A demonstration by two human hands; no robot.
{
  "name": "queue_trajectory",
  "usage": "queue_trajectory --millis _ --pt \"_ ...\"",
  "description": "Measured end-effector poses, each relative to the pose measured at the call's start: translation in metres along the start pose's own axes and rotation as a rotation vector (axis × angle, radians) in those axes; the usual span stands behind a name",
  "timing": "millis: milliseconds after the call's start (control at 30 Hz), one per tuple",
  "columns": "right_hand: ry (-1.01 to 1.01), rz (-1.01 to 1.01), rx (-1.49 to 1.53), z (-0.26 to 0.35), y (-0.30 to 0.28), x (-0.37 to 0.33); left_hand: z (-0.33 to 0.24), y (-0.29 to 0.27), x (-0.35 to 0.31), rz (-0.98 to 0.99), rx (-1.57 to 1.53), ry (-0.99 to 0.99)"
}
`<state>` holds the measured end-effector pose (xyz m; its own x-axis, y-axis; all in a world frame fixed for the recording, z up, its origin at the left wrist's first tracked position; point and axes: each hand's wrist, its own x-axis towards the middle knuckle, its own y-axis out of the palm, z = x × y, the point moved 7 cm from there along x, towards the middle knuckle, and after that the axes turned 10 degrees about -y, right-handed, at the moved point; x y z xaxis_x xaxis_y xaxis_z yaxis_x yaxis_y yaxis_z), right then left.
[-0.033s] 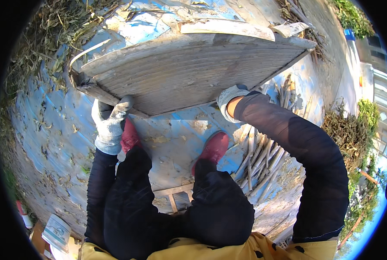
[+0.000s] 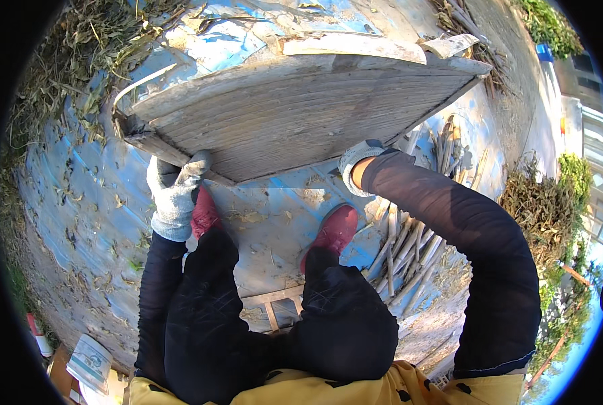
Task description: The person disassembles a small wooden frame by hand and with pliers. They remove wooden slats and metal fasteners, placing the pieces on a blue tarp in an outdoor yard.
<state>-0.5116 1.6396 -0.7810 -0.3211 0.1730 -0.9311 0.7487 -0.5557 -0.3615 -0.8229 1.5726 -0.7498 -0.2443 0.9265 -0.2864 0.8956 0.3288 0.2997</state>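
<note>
A large, weathered grey wooden panel (image 2: 301, 115) with a ridged face and raised edges is held tilted in front of me. My left hand (image 2: 175, 192), in a grey knit glove with darker fingers, is closed on its near left edge, thumb on top. At the near right edge is my right hand (image 2: 360, 165), gloved the same way and gripping there; most of its fingers are hidden. Pale strips of wood or bark (image 2: 355, 45) lie along the panel's far edge.
A bundle of cut sticks (image 2: 409, 253) lies on the blue sheet (image 2: 65, 182) right of my red shoes (image 2: 335, 229). Dried leafy stalks (image 2: 65, 74) are heaped at the far left, with another dry heap (image 2: 541, 206) at the right. A white container (image 2: 89, 363) stands at lower left.
My left hand and the panel's left end have shifted slightly to the right. The right forearm has moved a little to the left.
</note>
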Motion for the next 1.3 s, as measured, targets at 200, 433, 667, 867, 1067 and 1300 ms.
queue_trajectory --millis 200,433,667,867,1067,1300 --pt "0.019 -0.068 0.238 0.038 0.041 -0.008 -0.02 0.018 0.004 0.052 0.032 -0.043" --pt "0.147 -0.205 0.443 0.006 0.037 -0.054 -0.024 0.013 -0.017 0.07 0.121 -0.009" --pt "0.148 -0.34 0.449 0.019 0.031 -0.103 -0.033 0.015 -0.033 0.052 0.393 0.002" --pt "0.012 -0.773 0.493 0.042 0.01 -0.199 -0.015 0.003 -0.062 0.02 0.598 0.116" --pt "0.11 -0.941 0.515 0.064 -0.008 -0.267 -0.026 0.027 -0.072 0.13 0.494 0.071" --pt "0.332 -1.268 0.499 0.067 -0.018 -0.294 -0.117 0.062 -0.092 -0.221 0.814 0.582"
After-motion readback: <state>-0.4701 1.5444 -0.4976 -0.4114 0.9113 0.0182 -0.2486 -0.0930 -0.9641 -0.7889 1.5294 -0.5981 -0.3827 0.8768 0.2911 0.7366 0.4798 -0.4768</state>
